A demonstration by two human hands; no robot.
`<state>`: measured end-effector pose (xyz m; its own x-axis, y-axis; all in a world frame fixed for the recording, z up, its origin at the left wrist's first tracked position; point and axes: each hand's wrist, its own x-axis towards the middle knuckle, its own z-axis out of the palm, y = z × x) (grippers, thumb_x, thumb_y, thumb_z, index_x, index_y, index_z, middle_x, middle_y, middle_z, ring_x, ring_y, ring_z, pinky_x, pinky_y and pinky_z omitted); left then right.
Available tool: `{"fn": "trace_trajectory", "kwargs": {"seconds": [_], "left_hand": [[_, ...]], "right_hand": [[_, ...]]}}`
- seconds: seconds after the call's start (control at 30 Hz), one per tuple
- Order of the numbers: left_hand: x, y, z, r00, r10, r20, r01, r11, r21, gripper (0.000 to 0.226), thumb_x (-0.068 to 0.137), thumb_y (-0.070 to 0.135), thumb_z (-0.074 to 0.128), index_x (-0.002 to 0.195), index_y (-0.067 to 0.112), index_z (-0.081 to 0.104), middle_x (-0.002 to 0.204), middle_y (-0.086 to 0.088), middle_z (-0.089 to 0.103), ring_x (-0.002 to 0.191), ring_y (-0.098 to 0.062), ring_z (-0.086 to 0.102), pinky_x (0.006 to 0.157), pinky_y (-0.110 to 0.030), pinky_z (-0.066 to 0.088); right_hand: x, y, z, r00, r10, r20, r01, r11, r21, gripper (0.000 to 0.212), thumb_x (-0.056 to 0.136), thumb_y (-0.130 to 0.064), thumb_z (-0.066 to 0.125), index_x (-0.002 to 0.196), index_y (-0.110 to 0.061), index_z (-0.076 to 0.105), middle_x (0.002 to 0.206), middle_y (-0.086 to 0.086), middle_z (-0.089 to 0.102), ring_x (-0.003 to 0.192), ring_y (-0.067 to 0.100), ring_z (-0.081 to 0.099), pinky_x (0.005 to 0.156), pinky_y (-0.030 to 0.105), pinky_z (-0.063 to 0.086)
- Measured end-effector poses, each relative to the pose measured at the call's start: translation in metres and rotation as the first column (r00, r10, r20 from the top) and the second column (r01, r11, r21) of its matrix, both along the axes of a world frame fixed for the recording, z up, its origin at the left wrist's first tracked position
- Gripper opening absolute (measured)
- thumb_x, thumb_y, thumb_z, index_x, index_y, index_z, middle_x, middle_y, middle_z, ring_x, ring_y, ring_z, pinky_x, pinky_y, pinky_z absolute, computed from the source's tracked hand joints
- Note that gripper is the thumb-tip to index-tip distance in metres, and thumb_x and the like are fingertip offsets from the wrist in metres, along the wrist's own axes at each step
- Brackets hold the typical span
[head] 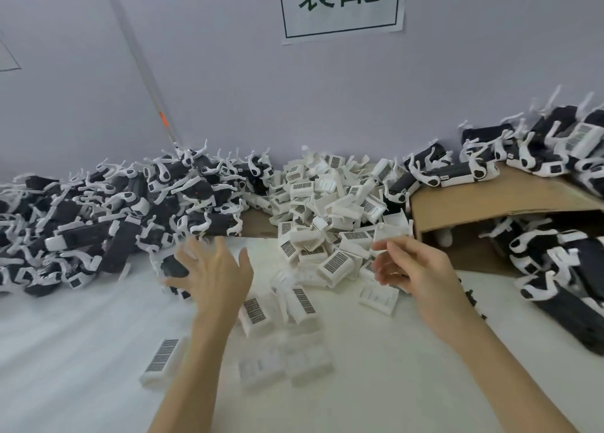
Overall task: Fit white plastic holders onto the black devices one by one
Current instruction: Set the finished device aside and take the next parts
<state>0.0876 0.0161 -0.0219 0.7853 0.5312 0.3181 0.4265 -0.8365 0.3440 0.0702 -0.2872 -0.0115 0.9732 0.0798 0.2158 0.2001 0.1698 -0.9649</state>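
A heap of black devices [108,213] with white clips fills the table's left. White plastic holders [330,203] are piled in the middle, and several loose ones lie nearer me, such as one with a barcode label [256,315]. My left hand [214,275] hovers with fingers spread over a black device [175,266] at the heap's near edge, holding nothing. My right hand [415,269] hangs over the holder pile's near right side, fingers loosely curled and blurred; nothing shows in it.
A cardboard box [490,200] lies on its side at the right, with black devices on top [490,167] and spilling from it [562,269]. A white wall carries a paper sign [341,4]. The white tabletop [81,351] stretches toward me.
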Motion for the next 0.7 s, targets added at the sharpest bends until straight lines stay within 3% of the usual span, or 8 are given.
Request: {"fn": "trace_trajectory", "kwargs": {"seconds": [0.07,0.13,0.23,0.33,0.43,0.53,0.63,0.7], "left_hand": [[0.001,0.019,-0.004,0.986,0.067,-0.151,-0.077,0.995,-0.059,0.047,0.107,0.048,0.047,0.136,0.014,0.059,0.158,-0.022,0.026,0.147,-0.046,0.019,0.111,-0.079,0.024],[0.001,0.030,-0.008,0.961,0.086,-0.264,-0.108,0.992,-0.069,0.052,0.108,0.050,0.044,0.139,0.011,0.058,0.153,-0.020,0.032,0.146,-0.047,0.022,0.113,-0.069,0.031],[0.002,0.028,-0.013,0.955,0.055,-0.290,-0.058,0.998,0.000,0.050,0.110,0.044,0.044,0.142,0.008,0.058,0.153,-0.013,0.035,0.147,-0.044,0.022,0.114,-0.057,0.034],[0.003,0.022,-0.012,0.987,-0.021,-0.156,0.009,0.997,-0.076,0.042,0.110,0.034,0.047,0.142,0.010,0.059,0.154,-0.012,0.040,0.148,-0.041,0.024,0.113,-0.057,0.033],[0.003,0.017,-0.007,0.999,-0.051,0.018,0.053,0.986,-0.158,0.034,0.108,0.028,0.051,0.133,0.009,0.065,0.147,-0.015,0.051,0.137,-0.043,0.037,0.105,-0.058,0.037],[0.000,0.012,0.000,0.980,-0.033,0.198,0.060,0.989,-0.136,0.028,0.107,0.025,0.056,0.124,0.014,0.075,0.122,-0.011,0.065,0.123,-0.042,0.048,0.096,-0.056,0.038],[-0.002,-0.003,0.008,0.896,-0.157,0.416,0.203,0.977,-0.068,0.023,0.105,0.019,0.061,0.118,0.022,0.081,0.086,0.005,0.060,0.099,-0.035,0.056,0.081,-0.046,0.037],[-0.004,-0.021,0.013,0.767,-0.309,0.562,0.421,0.904,-0.078,0.021,0.103,0.016,0.069,0.116,0.023,0.083,0.072,0.008,0.052,0.074,-0.025,0.053,0.068,-0.038,0.039]], "right_hand": [[-0.002,0.004,-0.003,0.998,-0.019,0.062,0.022,0.999,-0.048,0.026,0.108,-0.010,0.053,0.099,-0.008,0.077,0.079,0.014,0.072,0.070,0.024,0.068,0.068,0.027,0.059],[-0.003,0.008,-0.005,0.992,-0.032,0.125,0.048,0.991,-0.124,0.025,0.108,-0.007,0.053,0.100,-0.008,0.076,0.075,0.014,0.072,0.067,0.024,0.066,0.065,0.026,0.057],[-0.007,0.016,-0.012,0.970,-0.049,0.240,0.120,0.948,-0.293,0.023,0.107,-0.008,0.053,0.097,-0.015,0.073,0.070,0.008,0.071,0.061,0.019,0.066,0.061,0.027,0.056],[-0.010,0.021,-0.022,0.945,-0.036,0.326,0.197,0.856,-0.477,0.021,0.106,-0.013,0.056,0.096,-0.025,0.070,0.066,-0.003,0.070,0.056,0.014,0.065,0.058,0.024,0.054],[-0.010,0.021,-0.028,0.946,0.002,0.324,0.185,0.818,-0.545,0.019,0.107,-0.017,0.055,0.098,-0.028,0.068,0.066,-0.005,0.068,0.054,0.015,0.065,0.058,0.025,0.053],[-0.010,0.020,-0.030,0.957,0.000,0.291,0.170,0.812,-0.558,0.019,0.107,-0.018,0.054,0.098,-0.029,0.068,0.067,-0.003,0.069,0.053,0.014,0.064,0.057,0.022,0.051],[-0.010,0.018,-0.031,0.962,-0.035,0.269,0.181,0.821,-0.542,0.021,0.107,-0.016,0.055,0.097,-0.027,0.070,0.067,-0.001,0.069,0.052,0.015,0.064,0.057,0.024,0.052],[-0.009,0.017,-0.029,0.971,-0.065,0.229,0.171,0.861,-0.479,0.021,0.107,-0.015,0.055,0.099,-0.024,0.071,0.069,0.002,0.071,0.054,0.017,0.065,0.058,0.026,0.053]]}}
